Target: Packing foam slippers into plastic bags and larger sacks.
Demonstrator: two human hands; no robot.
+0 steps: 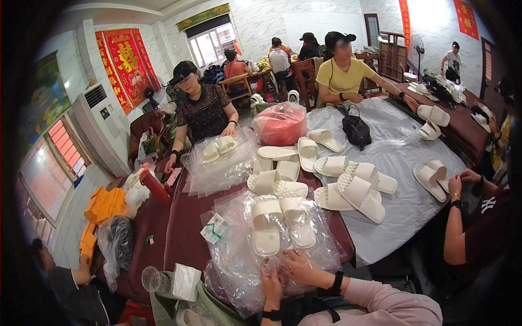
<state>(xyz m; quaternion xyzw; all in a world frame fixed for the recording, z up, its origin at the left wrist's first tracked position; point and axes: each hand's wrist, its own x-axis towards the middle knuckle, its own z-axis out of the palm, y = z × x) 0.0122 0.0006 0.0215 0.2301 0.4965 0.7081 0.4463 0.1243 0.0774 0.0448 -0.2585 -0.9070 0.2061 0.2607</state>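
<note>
A pair of cream slippers (266, 225) lies side by side in front of me, on a layer of clear plastic bags (239, 266). I cannot tell whether the pair is inside the top bag or just on it. At the near end of the slippers, my left hand (272, 282) pinches the bag's edge, its fingers bent. Close beside it on the right, my right hand (302, 268) has its fingers closed on the same edge, below the slipper heels. A white and green card (216, 228) lies on the plastic, left of the pair.
Loose cream slippers (359, 195) lie beyond my hands, near a red bundle in clear plastic (280, 124) and a small black bag (355, 127). People sit around the table. To the left stand a red cylinder (155, 186), a clear cup (155, 279) and white tissues (185, 282).
</note>
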